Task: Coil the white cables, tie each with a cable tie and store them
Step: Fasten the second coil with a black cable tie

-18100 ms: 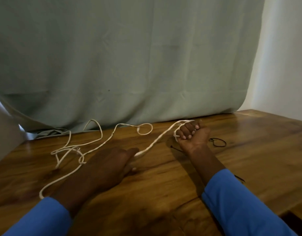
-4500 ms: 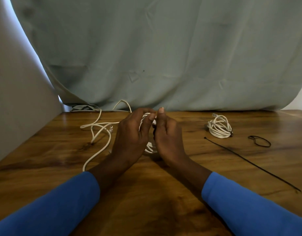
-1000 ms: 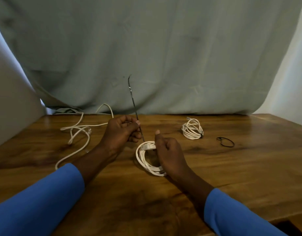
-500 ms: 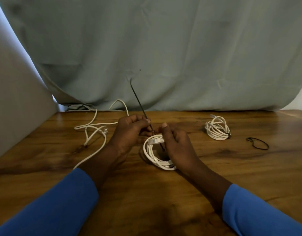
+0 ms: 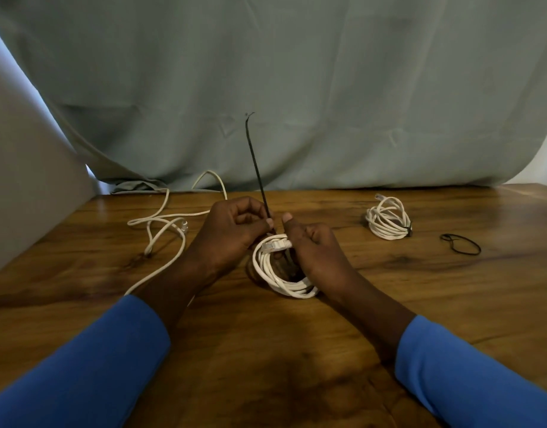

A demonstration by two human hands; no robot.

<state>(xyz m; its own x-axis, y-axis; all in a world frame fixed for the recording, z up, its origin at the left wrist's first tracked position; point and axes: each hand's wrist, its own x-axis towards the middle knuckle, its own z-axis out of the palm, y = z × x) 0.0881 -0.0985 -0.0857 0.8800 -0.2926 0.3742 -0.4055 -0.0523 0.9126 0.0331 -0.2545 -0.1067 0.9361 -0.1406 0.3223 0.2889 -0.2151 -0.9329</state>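
The left hand point(image 5: 232, 233) pinches a black cable tie point(image 5: 256, 168) whose tail stands upright. Just beside it, the right hand point(image 5: 315, 254) grips a coiled white network cable point(image 5: 278, 281) resting on the tabletop point(image 5: 297, 350), midway between its side edges. A second coil point(image 5: 388, 223), already tied, lies toward the far right edge, with a black loop point(image 5: 460, 244) beside it. A loose white cable point(image 5: 161, 230) sprawls toward the far-left corner.
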